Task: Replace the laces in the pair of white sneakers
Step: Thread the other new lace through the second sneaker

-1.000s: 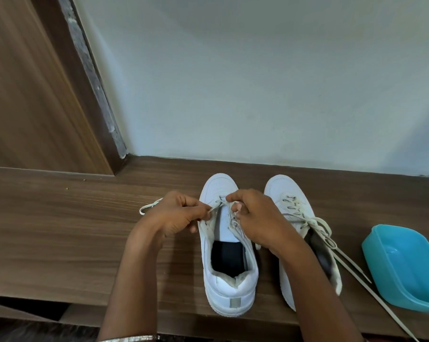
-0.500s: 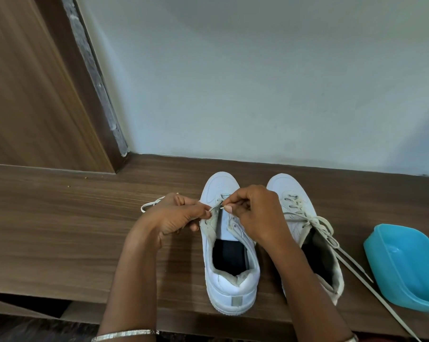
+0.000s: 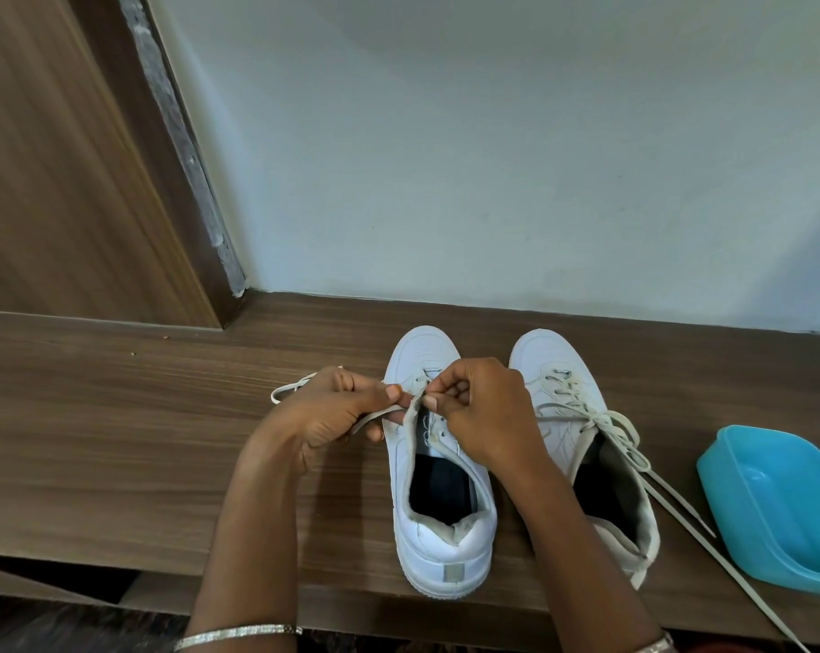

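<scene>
Lace between left hand and right hand

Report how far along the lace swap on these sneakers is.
Done: on the left sneaker the ankle-end eyelets look empty. In hand: at its toe-end eyelets the left hand grips a lace trailing left over the shelf and the right hand pinches it; going in or coming out, I cannot tell. Left: the right sneaker is laced throughout, loose ends lying toward the blue tub.

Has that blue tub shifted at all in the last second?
No. The blue tub keeps its place by the table's front right edge, just right of the laced sneaker.
</scene>
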{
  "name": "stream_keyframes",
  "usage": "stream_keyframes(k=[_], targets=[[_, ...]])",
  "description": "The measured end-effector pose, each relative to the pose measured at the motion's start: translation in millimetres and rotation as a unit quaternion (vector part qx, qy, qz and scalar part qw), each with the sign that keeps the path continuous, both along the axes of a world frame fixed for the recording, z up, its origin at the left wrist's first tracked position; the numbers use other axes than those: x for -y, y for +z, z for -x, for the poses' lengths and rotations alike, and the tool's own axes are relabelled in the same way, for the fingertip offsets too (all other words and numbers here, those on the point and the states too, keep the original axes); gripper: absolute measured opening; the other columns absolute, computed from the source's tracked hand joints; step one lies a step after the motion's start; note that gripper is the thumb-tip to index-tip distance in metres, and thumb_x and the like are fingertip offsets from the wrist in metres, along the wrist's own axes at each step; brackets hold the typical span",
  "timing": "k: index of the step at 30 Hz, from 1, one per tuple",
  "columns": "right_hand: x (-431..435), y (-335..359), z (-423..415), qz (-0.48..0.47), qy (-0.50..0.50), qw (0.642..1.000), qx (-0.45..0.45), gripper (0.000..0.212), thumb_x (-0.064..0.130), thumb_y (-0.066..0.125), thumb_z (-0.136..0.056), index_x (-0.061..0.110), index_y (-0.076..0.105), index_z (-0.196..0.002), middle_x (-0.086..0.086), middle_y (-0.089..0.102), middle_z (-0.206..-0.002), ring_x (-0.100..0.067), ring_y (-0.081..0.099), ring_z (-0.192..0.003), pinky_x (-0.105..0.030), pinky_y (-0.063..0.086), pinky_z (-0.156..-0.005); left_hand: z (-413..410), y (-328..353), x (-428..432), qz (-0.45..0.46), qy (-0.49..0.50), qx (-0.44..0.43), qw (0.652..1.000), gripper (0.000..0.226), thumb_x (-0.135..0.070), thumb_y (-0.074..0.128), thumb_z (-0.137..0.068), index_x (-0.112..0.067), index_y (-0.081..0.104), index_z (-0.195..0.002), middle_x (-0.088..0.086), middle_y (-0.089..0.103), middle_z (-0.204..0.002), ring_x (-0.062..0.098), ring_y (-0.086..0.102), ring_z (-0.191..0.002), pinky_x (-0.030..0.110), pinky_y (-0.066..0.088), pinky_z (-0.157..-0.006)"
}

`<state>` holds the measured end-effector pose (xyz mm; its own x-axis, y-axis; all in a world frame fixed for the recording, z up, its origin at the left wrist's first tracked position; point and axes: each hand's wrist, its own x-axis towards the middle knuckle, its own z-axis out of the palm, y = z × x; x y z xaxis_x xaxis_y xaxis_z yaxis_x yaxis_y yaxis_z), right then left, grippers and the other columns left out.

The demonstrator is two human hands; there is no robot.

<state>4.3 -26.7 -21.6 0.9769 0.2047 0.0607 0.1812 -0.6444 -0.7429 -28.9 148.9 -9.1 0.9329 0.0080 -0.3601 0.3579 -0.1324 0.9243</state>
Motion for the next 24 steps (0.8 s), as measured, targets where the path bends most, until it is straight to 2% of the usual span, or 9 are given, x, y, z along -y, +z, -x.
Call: stream_keyframes(k=[5, 9, 13, 15, 18, 20, 22, 23, 24], targets=[[1.3, -2.1, -1.2, -0.076, -0.015, 0.997, -0.024, 0.016, 0.011, 0.087, -0.073, 0.022, 0.076, -0.075, 0.011, 0.070, -0.065, 0.005, 0.063, -0.058, -0.008, 0.047, -0.058, -3.8, -7.3, 0.8, -0.031, 0.007, 0.032, 0.999, 0.008, -0.012, 0.077, -0.083, -0.007, 0.080, -0.088, 0.003, 0.074, -0.070, 0.006, 0.053, -0.049, 0.012, 0.043, -0.051], [7.8, -0.6, -0.9, -0.152, 0.000, 0.986, -0.071, 0.020, 0.008, 0.089, -0.070, 0.013, 0.076, -0.085, 0.003, 0.076, -0.071, -0.003, 0.072, -0.069, -0.008, 0.049, -0.062, -8.4, -13.2, 1.1, -0.081, -0.003, 0.077, 0.994, 0.002, -0.015, 0.079, -0.082, -0.014, 0.080, -0.082, 0.011, 0.075, -0.079, 0.015, 0.060, -0.063, 0.033, 0.052, -0.068], [9.2, 0.7, -1.7, -0.155, 0.009, 0.985, -0.074, 0.027, 0.010, 0.091, -0.067, 0.013, 0.076, -0.089, 0.003, 0.077, -0.076, -0.004, 0.073, -0.073, -0.013, 0.054, -0.071, -10.0, -10.7, 4.9, -0.169, -0.010, 0.135, 0.976, 0.025, -0.013, 0.068, -0.090, -0.010, 0.069, -0.066, 0.020, 0.068, -0.083, 0.020, 0.057, -0.072, 0.037, 0.045, -0.070], [9.2, 0.2, -3.0, -0.125, 0.027, 0.990, -0.055, 0.031, 0.013, 0.092, -0.066, 0.016, 0.075, -0.092, 0.006, 0.077, -0.080, 0.000, 0.071, -0.077, -0.009, 0.051, -0.073, -10.3, -9.8, 1.1, -0.163, 0.018, 0.162, 0.973, 0.026, -0.008, 0.062, -0.092, 0.000, 0.064, -0.067, 0.019, 0.064, -0.088, 0.017, 0.055, -0.081, 0.033, 0.043, -0.076], [7.5, -0.4, -3.5, -0.095, 0.034, 0.994, -0.039, 0.030, 0.013, 0.089, -0.069, 0.022, 0.075, -0.093, 0.010, 0.076, -0.082, 0.003, 0.068, -0.078, -0.005, 0.044, -0.070, -11.1, -6.6, -11.8, -0.037, 0.140, 0.130, 0.981, 0.022, -0.019, 0.052, -0.095, -0.015, 0.065, -0.077, -0.001, 0.073, -0.107, 0.014, 0.066, -0.099, 0.036, 0.048, -0.090], [6.1, -0.8, -3.2, -0.079, 0.030, 0.996, -0.035, 0.030, 0.013, 0.086, -0.070, 0.026, 0.074, -0.094, 0.011, 0.074, -0.082, 0.000, 0.066, -0.080, -0.006, 0.043, -0.069, -10.0, -4.1, -17.5, 0.120, 0.213, 0.114, 0.963, 0.025, -0.018, 0.039, -0.100, -0.017, 0.054, -0.080, 0.005, 0.077, -0.099, 0.021, 0.072, -0.099, 0.044, 0.049, -0.094], [4.3, -1.5, -3.1, -0.062, 0.029, 0.997, -0.034, 0.030, 0.013, 0.083, -0.070, 0.028, 0.073, -0.094, 0.012, 0.073, -0.083, -0.003, 0.065, -0.083, -0.012, 0.046, -0.071, -6.9, 1.3, -21.2, 0.288, 0.264, 0.109, 0.914, 0.029, -0.015, 0.035, -0.102, -0.015, 0.048, -0.076, 0.005, 0.069, -0.068, 0.019, 0.071, -0.068, 0.043, 0.058, -0.081], [3.9, -1.8, -3.0, -0.056, 0.029, 0.997, -0.034, 0.031, 0.013, 0.083, -0.070, 0.028, 0.073, -0.094, 0.012, 0.073, -0.083, -0.004, 0.064, -0.085, -0.015, 0.047, -0.072, -5.1, 3.9, -21.5, 0.325, 0.281, 0.111, 0.896, 0.029, -0.016, 0.036, -0.101, -0.014, 0.047, -0.074, 0.001, 0.055, -0.056, 0.014, 0.059, -0.050, 0.037, 0.059, -0.064], [3.5, -2.0, -3.3, -0.054, 0.028, 0.998, -0.036, 0.031, 0.013, 0.082, -0.070, 0.029, 0.072, -0.095, 0.012, 0.072, -0.083, -0.004, 0.064, -0.085, -0.015, 0.047, -0.072, -5.0, 3.6, -24.1, 0.308, 0.289, 0.114, 0.899, 0.029, -0.017, 0.039, -0.101, -0.015, 0.047, -0.074, -0.001, 0.041, -0.052, 0.011, 0.042, -0.041, 0.029, 0.050, -0.047]])
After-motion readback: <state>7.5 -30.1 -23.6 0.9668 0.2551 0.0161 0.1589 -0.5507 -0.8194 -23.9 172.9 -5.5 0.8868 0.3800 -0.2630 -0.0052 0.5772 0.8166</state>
